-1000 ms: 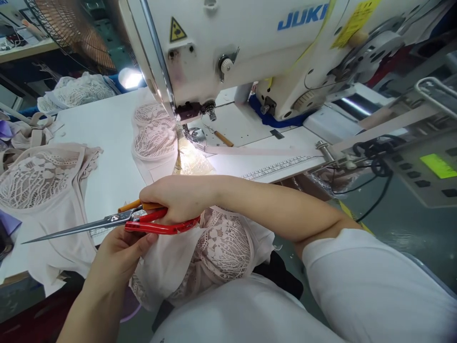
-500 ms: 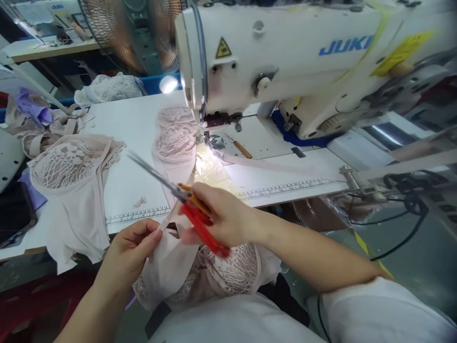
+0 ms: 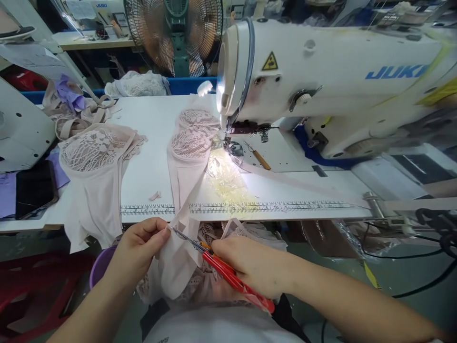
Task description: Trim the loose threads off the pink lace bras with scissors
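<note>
My left hand [image 3: 144, 247] pinches the edge of a beige lace bra [image 3: 178, 271] that hangs over the table's front edge onto my lap. In my right hand [image 3: 250, 262] is a pair of scissors [image 3: 232, 278] with red and orange handles. Their blade tips point left and touch the fabric just beside my left fingertips. A strip of the same beige fabric runs from there up to a lace cup piece [image 3: 191, 140] lying beside the sewing machine's [image 3: 317, 71] needle area. My fingers hide part of the fabric edge.
Another beige lace bra [image 3: 94, 157] drapes over the table edge at left, with a black phone [image 3: 35, 190] near it. A wooden-handled tool [image 3: 262, 159] lies on the machine bed. A printed ruler [image 3: 303, 205] runs along the front edge; a fan [image 3: 174, 38] stands behind.
The scissors have turned and come down, so their tips now meet the fabric by my left fingers. My right hand moved down and right. The whole view shifted.
</note>
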A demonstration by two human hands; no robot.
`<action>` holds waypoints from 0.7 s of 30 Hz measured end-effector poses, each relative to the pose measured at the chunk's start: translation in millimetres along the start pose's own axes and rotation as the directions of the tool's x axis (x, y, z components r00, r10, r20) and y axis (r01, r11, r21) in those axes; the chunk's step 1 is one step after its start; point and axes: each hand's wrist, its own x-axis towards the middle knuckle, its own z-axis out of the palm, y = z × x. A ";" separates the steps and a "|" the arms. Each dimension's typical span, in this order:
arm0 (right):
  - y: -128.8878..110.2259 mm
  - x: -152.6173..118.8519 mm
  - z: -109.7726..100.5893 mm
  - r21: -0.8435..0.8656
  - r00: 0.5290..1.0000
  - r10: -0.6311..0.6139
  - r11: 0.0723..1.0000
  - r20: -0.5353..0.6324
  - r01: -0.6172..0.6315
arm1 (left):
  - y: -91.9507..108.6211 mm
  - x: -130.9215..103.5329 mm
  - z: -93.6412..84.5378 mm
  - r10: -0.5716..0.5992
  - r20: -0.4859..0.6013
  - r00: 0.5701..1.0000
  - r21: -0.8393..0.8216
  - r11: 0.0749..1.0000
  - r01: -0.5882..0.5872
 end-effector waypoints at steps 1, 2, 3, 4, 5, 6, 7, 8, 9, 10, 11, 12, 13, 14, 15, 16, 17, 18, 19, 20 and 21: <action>-1.6 1.5 -0.8 -0.008 1.000 0.001 1.000 -0.007 -0.001 | 0.2 -0.1 0.2 -0.003 0.001 1.000 -0.008 1.000 0.003; -2.7 2.6 -1.3 -0.012 1.000 -0.004 1.000 -0.017 0.004 | 0.6 0.0 0.5 -0.004 0.001 1.000 -0.018 1.000 0.004; -3.2 3.1 -1.6 -0.010 1.000 -0.012 1.000 -0.026 0.012 | 1.0 0.0 1.0 -0.003 0.002 1.000 -0.029 1.000 0.003; -3.0 3.1 -1.7 -0.008 0.999 -0.021 1.000 -0.031 0.021 | 1.6 0.1 1.6 0.000 0.003 1.000 -0.041 0.999 0.000; -2.4 2.6 -1.5 -0.005 0.999 -0.028 1.000 -0.029 0.027 | 2.2 0.1 2.4 0.002 0.002 1.000 -0.054 0.999 -0.002; -1.5 1.8 -1.2 0.002 0.999 -0.033 0.999 -0.021 0.033 | 2.9 0.0 3.1 0.000 -0.001 1.000 -0.064 0.998 0.000; -0.4 0.8 -0.8 0.009 0.999 -0.036 0.999 -0.009 0.036 | 3.6 -0.1 3.9 -0.002 -0.006 1.000 -0.074 0.997 0.001; 0.4 -0.3 -0.3 0.013 1.000 -0.030 0.999 0.004 0.030 | 4.3 -0.2 4.4 -0.008 -0.009 1.000 -0.081 0.997 0.007; 0.9 -1.4 0.2 0.012 1.000 -0.020 1.000 0.013 0.020 | 4.9 -0.4 4.7 -0.015 -0.008 1.000 -0.086 0.996 0.014; 1.0 -2.4 0.8 0.006 1.000 -0.010 1.000 0.016 0.010 | 5.5 -0.6 4.9 -0.022 -0.003 1.000 -0.088 0.996 0.022; 0.7 -3.1 1.4 -0.003 1.000 -0.002 1.000 0.012 0.002 | 5.9 -0.8 4.8 -0.027 0.006 1.000 -0.088 0.996 0.027; -0.1 -3.6 1.8 -0.014 1.000 0.004 1.000 0.002 -0.004 | 6.2 -1.0 4.6 -0.030 0.013 0.999 -0.086 0.996 0.031; -1.2 -3.8 1.9 -0.024 1.000 0.007 1.000 -0.012 -0.007 | 6.6 -1.2 4.5 -0.030 0.018 0.999 -0.083 0.996 0.031; -2.4 -3.7 1.8 -0.030 1.000 0.005 1.000 -0.027 -0.006 | 6.9 -1.4 4.5 -0.031 0.018 0.999 -0.079 0.996 0.032; -3.8 -3.4 1.3 -0.035 0.999 0.002 0.999 -0.038 -0.003 | 7.4 -1.5 4.8 -0.029 0.015 0.999 -0.075 0.997 0.030; -5.2 -3.0 0.6 -0.036 0.999 0.004 0.999 -0.040 -0.005 | 7.9 -1.6 5.3 -0.028 0.010 1.000 -0.071 0.997 0.029; -6.6 -2.5 -0.3 -0.037 0.999 0.009 0.999 -0.036 -0.011 | 8.5 -1.7 6.0 -0.027 0.005 1.000 -0.067 0.997 0.027; -7.9 -2.1 -1.3 -0.040 0.999 0.016 0.999 -0.030 -0.018 | 9.1 -1.8 6.9 -0.025 0.001 1.000 -0.064 0.998 0.025; -9.2 -1.7 -2.1 -0.042 0.999 0.020 0.999 -0.024 -0.021 | 9.7 -1.9 7.8 -0.022 -0.002 1.000 -0.062 0.998 0.022; -10.4 -1.3 -2.6 -0.042 1.000 0.021 0.999 -0.021 -0.022 | 10.1 -2.1 8.6 -0.019 -0.006 1.000 -0.058 0.998 0.019; -11.5 -1.0 -2.8 -0.045 0.999 0.022 0.999 -0.023 -0.023 | 10.3 -2.3 9.2 -0.016 -0.006 1.000 -0.055 0.998 0.015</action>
